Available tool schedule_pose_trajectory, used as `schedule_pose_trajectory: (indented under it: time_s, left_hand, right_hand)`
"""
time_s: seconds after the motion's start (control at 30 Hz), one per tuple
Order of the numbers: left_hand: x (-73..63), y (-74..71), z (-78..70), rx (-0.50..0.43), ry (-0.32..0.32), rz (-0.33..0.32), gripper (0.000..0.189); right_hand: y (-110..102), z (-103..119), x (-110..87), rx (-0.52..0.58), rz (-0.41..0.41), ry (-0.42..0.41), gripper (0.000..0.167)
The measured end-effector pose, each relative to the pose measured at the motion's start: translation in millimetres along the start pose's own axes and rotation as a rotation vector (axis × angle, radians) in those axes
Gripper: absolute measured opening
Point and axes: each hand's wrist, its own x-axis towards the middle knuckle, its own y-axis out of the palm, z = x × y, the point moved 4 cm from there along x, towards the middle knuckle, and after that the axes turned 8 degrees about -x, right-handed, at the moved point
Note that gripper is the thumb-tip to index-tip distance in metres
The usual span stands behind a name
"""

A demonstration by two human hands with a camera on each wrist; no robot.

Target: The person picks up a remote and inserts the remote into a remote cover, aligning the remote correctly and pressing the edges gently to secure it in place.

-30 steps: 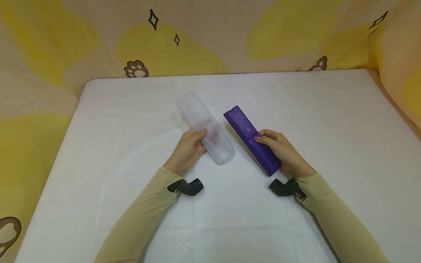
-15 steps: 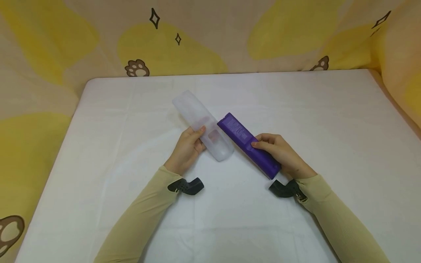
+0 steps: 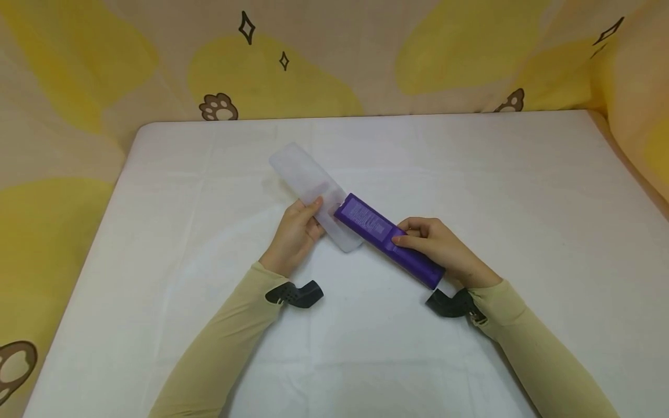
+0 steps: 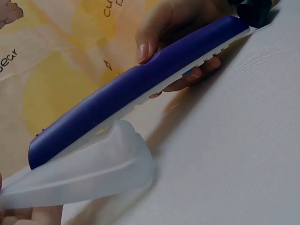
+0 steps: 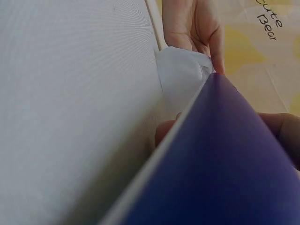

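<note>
My left hand (image 3: pixel 296 236) grips a translucent, frosted remote-control cover (image 3: pixel 300 171) near its middle, thumb on top. In my right hand (image 3: pixel 436 247) is a remote control (image 3: pixel 389 241), pinched between the thumb on its purple back and the fingers beneath. Its white button side (image 4: pixel 176 82) faces down in the left wrist view. The remote's far end lies over the near half of the cover (image 4: pixel 108 173), close to my left fingertips. Whether the two touch there I cannot tell. The right wrist view shows the purple back (image 5: pixel 220 164) up close.
Both things are held above a white-covered table (image 3: pixel 209 325). A patterned yellow and beige cloth (image 3: pixel 324 58) hangs behind it and along the sides. A dark wrist camera (image 3: pixel 298 295) sits on the left wrist, another camera (image 3: pixel 452 302) on the right.
My right hand has brought the remote control leftward and down, from beside the cover to over its near half. My left hand and the cover have shifted slightly left.
</note>
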Motion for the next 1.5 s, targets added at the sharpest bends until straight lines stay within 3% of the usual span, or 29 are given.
schedule_pose_trajectory:
  time_s: [0.6,0.83,1.1,1.5]
  left_hand:
    - [-0.7,1.1,-1.0,-0.015,0.006,0.016,0.026]
    - [-1.1,1.6,-1.1,0.004,0.003,0.012,0.023]
    - [-1.4,0.9,-1.4,0.008,0.000,0.023,0.035]
    - [-2.8,1.4,-1.7,-0.011,0.017,0.059,0.029]
  right_hand:
    - [2.6,3.7,-1.3,-0.014,0.039,-0.031,0.028]
    - [0.7,4.5,-1.6,-0.069,0.005,-0.029,0.029]
    - [0.8,6.8,-2.2,-0.083,0.004,-0.035,0.028]
    - [1.0,7.6,-2.1,-0.115,0.030,-0.073,0.025]
